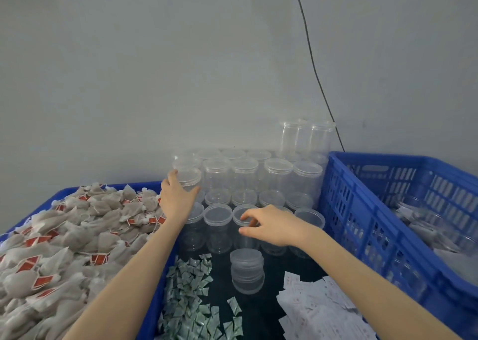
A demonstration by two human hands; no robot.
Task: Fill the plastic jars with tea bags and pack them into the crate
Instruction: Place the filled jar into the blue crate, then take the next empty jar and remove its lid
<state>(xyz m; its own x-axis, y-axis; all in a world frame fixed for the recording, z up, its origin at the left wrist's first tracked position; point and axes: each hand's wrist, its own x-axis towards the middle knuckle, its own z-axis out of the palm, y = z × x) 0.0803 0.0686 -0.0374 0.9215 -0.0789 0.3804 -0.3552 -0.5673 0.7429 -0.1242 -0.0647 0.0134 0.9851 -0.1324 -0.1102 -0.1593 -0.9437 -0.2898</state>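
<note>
Your left hand [178,193] curls round a clear lidded plastic jar [188,178] at the left edge of the stacked jars [258,179]. Your right hand [269,227] hovers with loosely bent fingers on the rim of a front-row jar [244,217], gripping nothing. Left lies a heap of grey tea bags with red tags [64,236]; right stands the blue slatted plastic crate [375,223].

A plain pale grey wall [181,68] fills the background, with a thin dark cable [314,68] running down it.
</note>
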